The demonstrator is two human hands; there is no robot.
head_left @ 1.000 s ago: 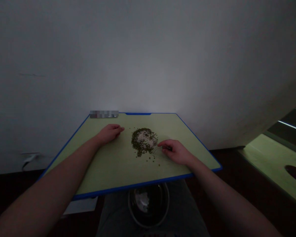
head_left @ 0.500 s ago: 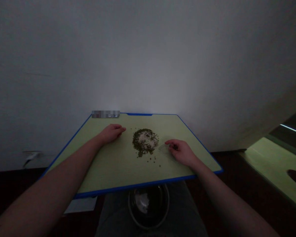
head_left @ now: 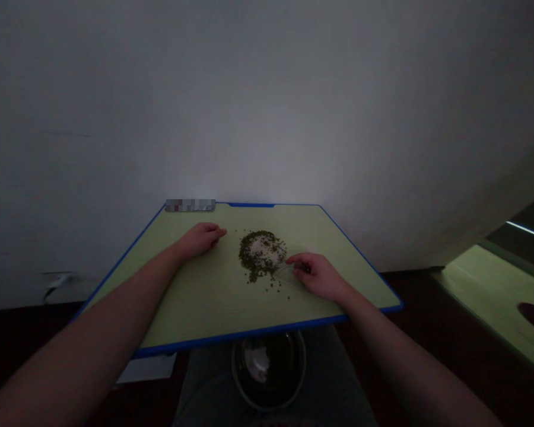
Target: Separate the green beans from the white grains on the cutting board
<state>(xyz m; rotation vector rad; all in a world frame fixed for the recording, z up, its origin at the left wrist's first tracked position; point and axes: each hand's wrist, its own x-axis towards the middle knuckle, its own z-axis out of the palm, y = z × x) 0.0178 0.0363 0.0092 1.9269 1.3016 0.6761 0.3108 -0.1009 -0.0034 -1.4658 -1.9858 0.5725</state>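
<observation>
On the pale yellow-green board (head_left: 196, 308) lies a pile of green beans and white rice-like grains (head_left: 261, 252), green round the outside and white in the middle. My left hand (head_left: 202, 238) rests on the board left of the pile, fingers curled together, with nothing visible in them. My right hand (head_left: 318, 276) is at the pile's right edge, its fingers closed on a thin, clear, curved piece (head_left: 285, 271) whose exact kind I cannot make out. This piece reaches the edge of the grains. Several loose beans lie in front of the pile.
A shiny metal bowl (head_left: 269, 370) sits on my lap below the board's blue front edge (head_left: 249, 336). A flat, blurred-out object (head_left: 190, 205) lies at the back left corner. A grey wall (head_left: 267, 118) stands behind the board. A white plug (head_left: 57, 281) is at left.
My right hand has moved left with the clear piece, right up to the pile. My left hand stays where it was.
</observation>
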